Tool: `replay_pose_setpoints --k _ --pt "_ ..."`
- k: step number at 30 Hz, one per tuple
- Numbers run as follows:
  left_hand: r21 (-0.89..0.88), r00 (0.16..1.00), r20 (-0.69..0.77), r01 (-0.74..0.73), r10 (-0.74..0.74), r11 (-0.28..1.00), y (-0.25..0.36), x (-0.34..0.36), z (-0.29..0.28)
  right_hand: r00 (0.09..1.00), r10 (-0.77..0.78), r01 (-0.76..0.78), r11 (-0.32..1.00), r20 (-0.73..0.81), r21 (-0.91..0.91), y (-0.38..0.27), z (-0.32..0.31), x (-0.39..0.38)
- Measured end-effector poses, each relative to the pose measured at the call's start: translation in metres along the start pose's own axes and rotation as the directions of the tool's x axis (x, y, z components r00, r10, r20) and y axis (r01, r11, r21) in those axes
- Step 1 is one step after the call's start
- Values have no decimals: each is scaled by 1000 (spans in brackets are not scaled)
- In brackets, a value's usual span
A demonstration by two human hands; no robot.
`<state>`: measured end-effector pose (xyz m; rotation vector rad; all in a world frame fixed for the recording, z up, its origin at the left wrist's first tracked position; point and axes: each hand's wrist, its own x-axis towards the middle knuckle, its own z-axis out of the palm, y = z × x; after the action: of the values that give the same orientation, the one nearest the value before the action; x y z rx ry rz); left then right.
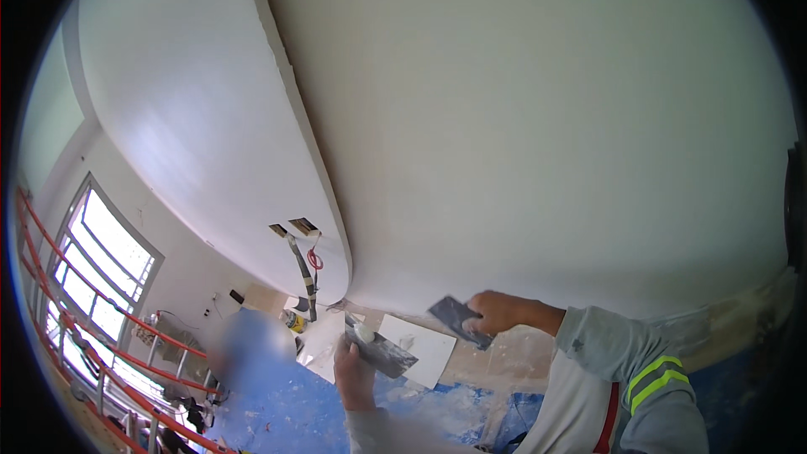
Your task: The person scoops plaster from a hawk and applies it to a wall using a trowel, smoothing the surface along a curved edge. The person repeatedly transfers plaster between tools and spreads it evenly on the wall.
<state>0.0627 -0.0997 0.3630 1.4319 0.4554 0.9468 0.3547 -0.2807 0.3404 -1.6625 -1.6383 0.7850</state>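
In my left hand (353, 382) is a flat, dark steel plastering trowel (391, 359), smeared with white. A lump of white plaster (363, 333) sits near its upper end. My right hand (498, 313), fingers closed, grips a second wide steel blade (458, 318), a smoothing trowel whose handle my fingers hide. It is held apart from the left one, in front of the lower part of a large white wall (538, 143); I cannot tell if it touches the wall. My right sleeve is grey with a bright yellow band.
To the left, a projecting white wall section (193, 76) has two box openings (304, 226) with a hanging grey conduit (301, 265) and red cable (314, 259). White boards (430, 351) lie on the floor beside blue sheeting (277, 412). Orange-red ladder rails (126, 315) stand before a window (101, 244).
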Motion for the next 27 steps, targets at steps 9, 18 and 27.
replay_pose_setpoints --k 9,18,27 --pt "-369 990 99 132 -102 920 -15 38 -1 870 -179 229 972 -459 55 -32 -20 -15" --pt "-508 972 115 234 -204 829 -11 16 21 862 -157 320 906 -482 278 -48 -43 -11" --pt "-442 988 84 151 -127 884 -18 14 13 700 -323 617 723 -637 311 -147 -139 9"
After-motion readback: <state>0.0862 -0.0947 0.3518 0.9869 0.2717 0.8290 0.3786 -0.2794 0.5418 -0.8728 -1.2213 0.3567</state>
